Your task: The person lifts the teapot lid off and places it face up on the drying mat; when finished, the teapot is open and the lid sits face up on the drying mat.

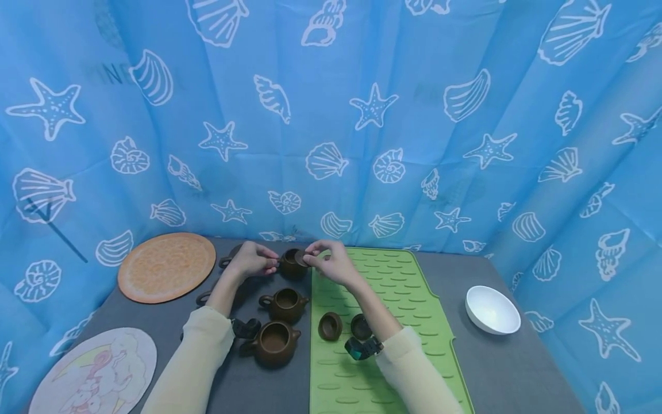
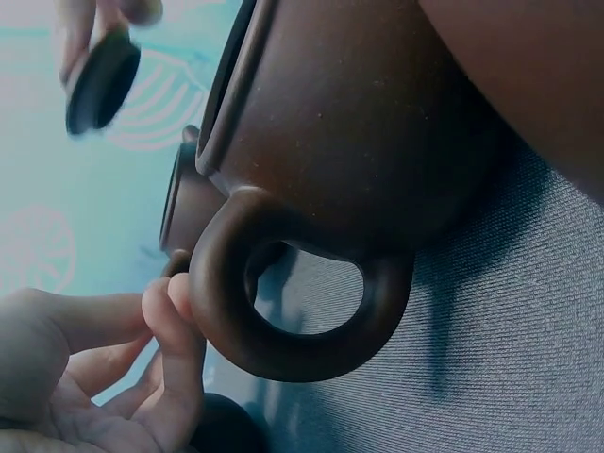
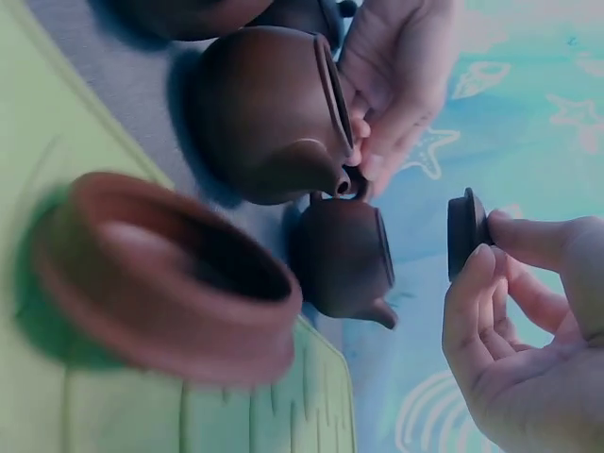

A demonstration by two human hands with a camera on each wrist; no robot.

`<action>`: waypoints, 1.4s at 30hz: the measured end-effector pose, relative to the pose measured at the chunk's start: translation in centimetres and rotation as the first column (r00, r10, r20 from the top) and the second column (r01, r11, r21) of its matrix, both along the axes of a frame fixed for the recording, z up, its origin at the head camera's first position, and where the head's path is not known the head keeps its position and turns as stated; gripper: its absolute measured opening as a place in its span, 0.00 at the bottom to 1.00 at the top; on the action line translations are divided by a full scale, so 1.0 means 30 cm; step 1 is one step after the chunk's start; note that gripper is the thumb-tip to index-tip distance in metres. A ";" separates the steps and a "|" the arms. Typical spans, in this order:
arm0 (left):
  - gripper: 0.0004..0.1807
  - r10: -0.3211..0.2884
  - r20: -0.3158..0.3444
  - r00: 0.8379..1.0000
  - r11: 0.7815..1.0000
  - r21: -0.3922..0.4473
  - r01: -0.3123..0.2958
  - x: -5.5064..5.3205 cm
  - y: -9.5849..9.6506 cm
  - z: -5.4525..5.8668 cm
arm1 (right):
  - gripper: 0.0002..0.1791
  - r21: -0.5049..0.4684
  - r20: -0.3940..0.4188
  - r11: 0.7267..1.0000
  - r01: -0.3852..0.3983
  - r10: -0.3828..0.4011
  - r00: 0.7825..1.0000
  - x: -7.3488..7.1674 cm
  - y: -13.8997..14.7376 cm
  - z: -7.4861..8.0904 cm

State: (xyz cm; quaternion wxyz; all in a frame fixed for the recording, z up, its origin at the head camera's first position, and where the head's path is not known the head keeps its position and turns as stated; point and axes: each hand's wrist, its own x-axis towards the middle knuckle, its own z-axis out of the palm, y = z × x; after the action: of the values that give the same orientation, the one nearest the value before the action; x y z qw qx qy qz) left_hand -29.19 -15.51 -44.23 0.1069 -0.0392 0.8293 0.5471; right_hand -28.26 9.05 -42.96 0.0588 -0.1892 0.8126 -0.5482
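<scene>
My left hand (image 1: 253, 260) pinches the handle of the farthest brown teapot (image 1: 292, 269), whose top is uncovered. Just right of its rim, my right hand (image 1: 333, 263) holds a small round teapot lid (image 3: 464, 231) between thumb and fingers, apart from the pot in the right wrist view. Nearer to me stand two more uncovered teapots, a middle one (image 1: 287, 307) and a near one (image 1: 274, 344). Two loose lids, a left one (image 1: 330, 326) and a right one (image 1: 361, 326), lie on the green mat (image 1: 393, 368) by my right forearm.
More dark teapots (image 1: 207, 296) are partly hidden behind my left arm. An orange round board (image 1: 166, 267) and a pale printed disc (image 1: 95, 374) lie at left. A white bowl (image 1: 493, 310) stands at right. A blue shell-patterned curtain (image 1: 331, 121) hangs behind the grey table.
</scene>
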 end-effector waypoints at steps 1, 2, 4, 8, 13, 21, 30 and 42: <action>0.11 0.000 -0.002 1.000 1.000 0.000 0.000 0.001 0.000 0.001 | 0.12 -0.005 0.002 1.000 -0.007 0.007 1.000 0.013 0.016 0.003; 0.10 0.001 -0.003 1.000 1.000 0.002 -0.001 0.002 0.000 0.001 | 0.12 -0.009 0.006 1.000 -0.015 0.015 1.000 0.027 0.033 0.007; 0.10 0.000 -0.006 1.000 1.000 0.002 0.000 0.004 -0.001 0.001 | 0.13 -0.019 0.020 0.999 -0.028 0.028 0.999 0.056 0.069 0.013; 0.11 -0.001 -0.007 1.000 1.000 0.001 0.001 0.003 -0.002 0.001 | 0.14 -0.030 0.050 0.999 -0.023 0.024 0.998 0.108 0.148 0.016; 0.11 0.003 -0.012 1.000 1.000 -0.014 -0.003 0.004 -0.003 0.000 | 0.16 -0.011 0.057 1.000 -0.011 0.012 0.998 0.158 0.236 0.007; 0.11 -0.003 -0.017 1.000 1.000 -0.018 0.003 0.001 -0.001 -0.007 | 0.24 -0.015 0.071 1.000 -0.027 0.028 0.997 0.232 0.334 0.009; 0.11 -0.016 -0.025 1.000 1.000 -0.020 0.015 0.003 -0.001 -0.005 | 0.28 -0.108 0.079 0.985 -0.133 0.142 0.987 0.305 0.445 0.014; 0.10 -0.025 -0.027 0.999 0.999 -0.021 0.024 0.000 -0.002 -0.002 | 0.34 -0.047 0.115 0.996 -0.080 0.084 0.990 0.380 0.552 -0.033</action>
State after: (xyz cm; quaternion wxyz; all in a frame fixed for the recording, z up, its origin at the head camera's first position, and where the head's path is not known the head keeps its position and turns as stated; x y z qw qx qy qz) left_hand -29.17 -15.56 -44.28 0.1020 -0.0228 0.8366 0.5377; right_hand -16.84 25.62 -43.95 0.1248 -0.1912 0.7876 -0.5724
